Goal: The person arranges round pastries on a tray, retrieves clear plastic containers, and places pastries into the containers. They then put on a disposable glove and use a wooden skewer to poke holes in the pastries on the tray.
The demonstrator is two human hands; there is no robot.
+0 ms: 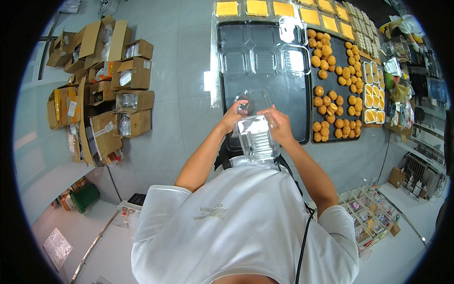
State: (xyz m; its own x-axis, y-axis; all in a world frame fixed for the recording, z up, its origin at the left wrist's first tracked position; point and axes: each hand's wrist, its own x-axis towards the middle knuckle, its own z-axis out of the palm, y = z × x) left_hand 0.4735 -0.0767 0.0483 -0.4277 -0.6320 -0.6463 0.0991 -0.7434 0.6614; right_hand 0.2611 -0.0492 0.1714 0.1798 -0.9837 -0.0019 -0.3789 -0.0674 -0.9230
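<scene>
Both hands grip an opened clear plastic clamshell container (260, 142) over the near part of a black baking tray (264, 83). One half of it lies towards my shirt, and a second clear plastic part reaches away past my fingers. My left hand (234, 115) pinches its left side around the middle. At the right side, my right hand (279, 122) has its fingers bent over the edge. Farther up the tray, several clear clamshell containers (264, 61) stand in a row with their lids raised. Glare hides part of the right one.
Right of the tray, another black tray (335, 136) bears many round golden-brown buns (326, 51). Yellow square sheets (283, 9) lie along the far edge. White packs of yellow-topped pieces (372, 96) sit farther right. Cardboard boxes (133, 72) are piled at the left.
</scene>
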